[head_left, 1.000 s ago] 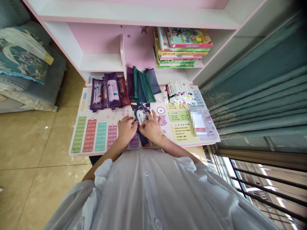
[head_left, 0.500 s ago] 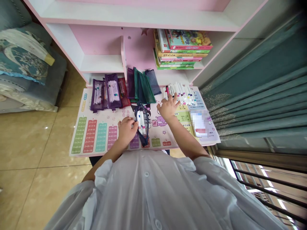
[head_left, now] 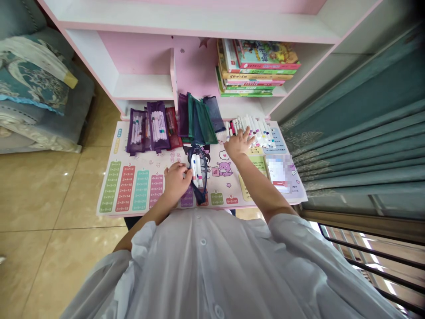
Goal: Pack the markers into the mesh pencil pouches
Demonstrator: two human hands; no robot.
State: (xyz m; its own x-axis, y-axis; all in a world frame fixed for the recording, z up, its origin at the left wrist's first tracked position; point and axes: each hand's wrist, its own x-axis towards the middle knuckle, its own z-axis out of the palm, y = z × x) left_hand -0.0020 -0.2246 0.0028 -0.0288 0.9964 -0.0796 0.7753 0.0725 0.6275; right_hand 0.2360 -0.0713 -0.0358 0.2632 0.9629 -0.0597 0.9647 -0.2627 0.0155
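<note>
A dark blue mesh pouch [head_left: 200, 195] lies open near the desk's front edge, with a few white markers [head_left: 197, 170] inside. My left hand [head_left: 176, 179] is at its left rim, thumb against the edge and fingers curled; whether it pinches the mesh is too small to tell. My right hand [head_left: 238, 144] reaches over the loose white markers [head_left: 262, 130] at the back right, fingers spread, fingertips at their lower ends. Filled purple pouches [head_left: 158, 128] and a red pouch [head_left: 173, 128] lie at the back left. Green and purple pouches [head_left: 201, 119] lie flat behind the open pouch.
A phone [head_left: 278, 173] lies at the desk's right. Stacked books [head_left: 255, 73] stand on the pink and white shelf [head_left: 142, 86] behind. A printed mat [head_left: 113, 195] covers the desk [head_left: 232, 206]. A curtain [head_left: 348, 128] hangs on the right.
My right hand has moved slightly right over the loose markers. My left hand stays at the blue pouch. The view has shifted a little.
</note>
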